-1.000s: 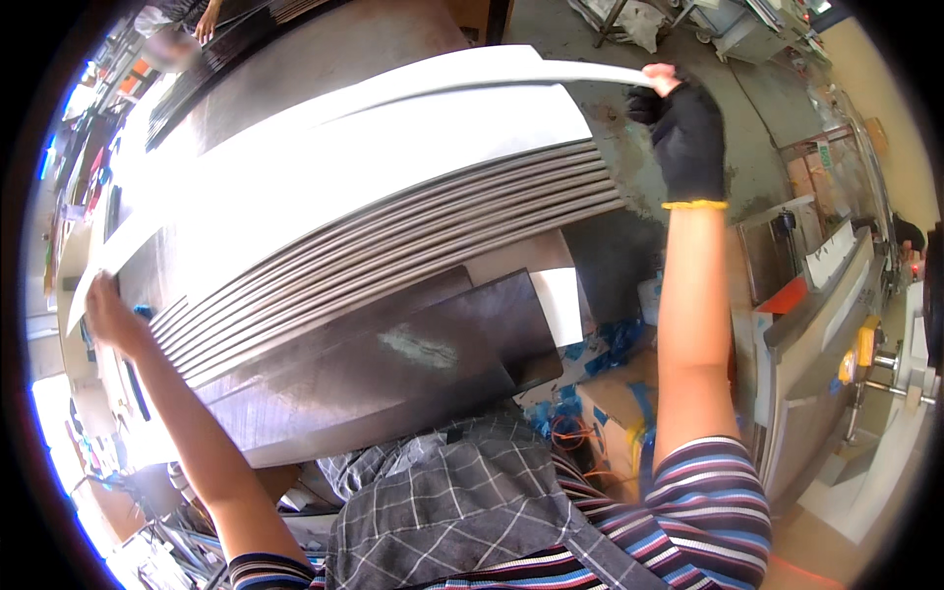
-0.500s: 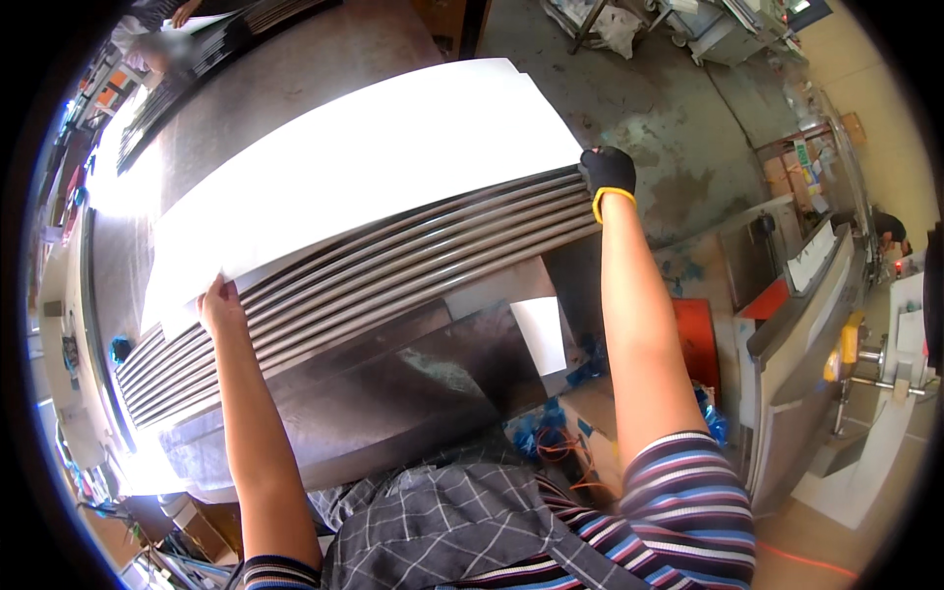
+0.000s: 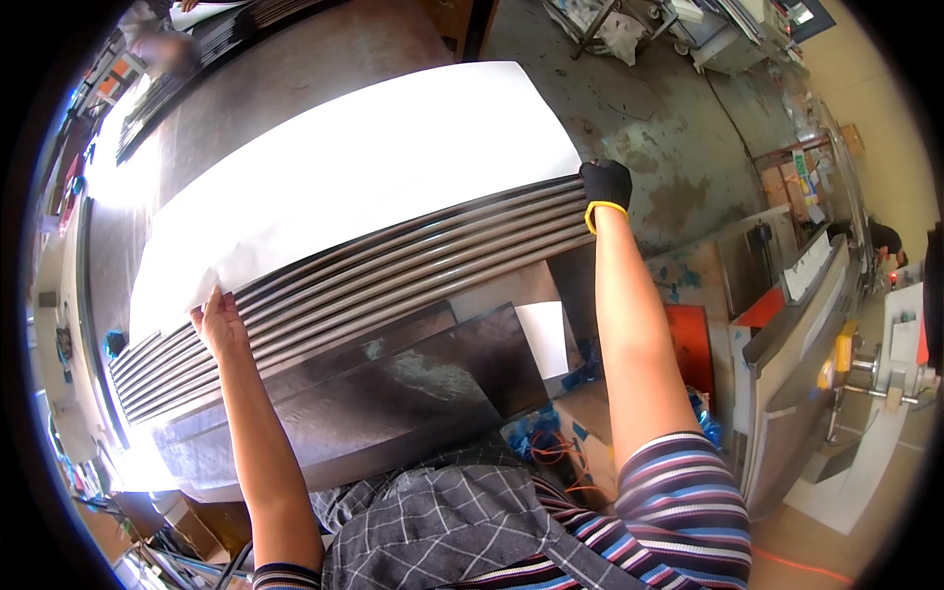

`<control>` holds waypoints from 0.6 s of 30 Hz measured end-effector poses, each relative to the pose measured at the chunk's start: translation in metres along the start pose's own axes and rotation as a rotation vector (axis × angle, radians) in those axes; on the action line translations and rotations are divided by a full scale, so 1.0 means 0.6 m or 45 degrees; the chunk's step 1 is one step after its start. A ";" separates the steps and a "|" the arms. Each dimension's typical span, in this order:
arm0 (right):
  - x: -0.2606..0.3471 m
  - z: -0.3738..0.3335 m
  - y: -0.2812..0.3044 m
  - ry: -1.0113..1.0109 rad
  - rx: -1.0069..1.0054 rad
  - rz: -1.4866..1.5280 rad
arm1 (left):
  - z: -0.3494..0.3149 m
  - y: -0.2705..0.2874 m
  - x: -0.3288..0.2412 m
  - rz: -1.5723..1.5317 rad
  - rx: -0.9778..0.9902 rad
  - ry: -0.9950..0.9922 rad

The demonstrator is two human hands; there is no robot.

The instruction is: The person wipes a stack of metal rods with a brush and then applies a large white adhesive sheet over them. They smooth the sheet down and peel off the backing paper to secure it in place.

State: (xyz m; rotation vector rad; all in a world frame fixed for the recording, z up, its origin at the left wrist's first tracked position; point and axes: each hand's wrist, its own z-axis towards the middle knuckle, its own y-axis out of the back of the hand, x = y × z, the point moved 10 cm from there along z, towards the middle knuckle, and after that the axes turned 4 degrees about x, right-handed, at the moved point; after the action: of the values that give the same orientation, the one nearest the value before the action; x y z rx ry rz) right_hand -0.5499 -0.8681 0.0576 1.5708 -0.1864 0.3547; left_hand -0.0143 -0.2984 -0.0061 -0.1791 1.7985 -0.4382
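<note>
A long white sheet (image 3: 364, 162) lies over a row of long, dark, ridged metal strips (image 3: 423, 246), whose near part shows in front of it. At the sheet's near left edge my bare left hand (image 3: 223, 324) pinches it, and the sheet puckers slightly at the fingertips. My right hand (image 3: 606, 185), in a black glove with a yellow cuff, is closed at the sheet's near right corner, by the ends of the strips. Its fingertips are mostly hidden.
Under the strips is a dark metal table (image 3: 393, 374). A small white piece (image 3: 543, 339) lies at its near right. Another person's hand (image 3: 187, 5) shows at the far left, beside more dark strips (image 3: 216, 49). A cardboard box (image 3: 586, 438) and orange cord (image 3: 557, 447) sit below right.
The sheet has shifted slightly left and toward me with both hands. At its far right corner, the stepped double edge now looks like a single edge.
</note>
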 end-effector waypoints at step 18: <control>-0.157 0.153 -0.138 0.444 0.347 -0.832 | 0.129 0.083 -0.034 -0.030 0.036 0.144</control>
State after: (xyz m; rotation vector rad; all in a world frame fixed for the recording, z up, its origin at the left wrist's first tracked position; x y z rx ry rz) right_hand -0.6002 -0.9661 -0.0521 1.7082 0.6584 0.1325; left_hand 0.0705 -0.2611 -0.0235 -0.1589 1.9018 -0.4989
